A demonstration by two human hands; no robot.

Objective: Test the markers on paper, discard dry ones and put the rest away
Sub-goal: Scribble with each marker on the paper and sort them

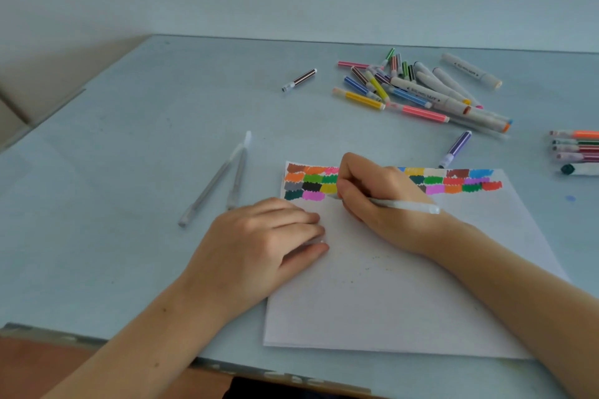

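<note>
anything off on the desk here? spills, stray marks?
One oddity: a small blue ink smudge sits on the table, just off the right edge of the paper. Faint dark specks dot the sheet's blank middle. Nothing spilled or broken.

— What can't you make out?
— The pale pen's (403,205) tip, hidden under the right hand (377,196), which also covers part of the colour swatches (453,181).
— Anything cropped?
— The markers at the right edge (575,147) are cut off there.
</note>
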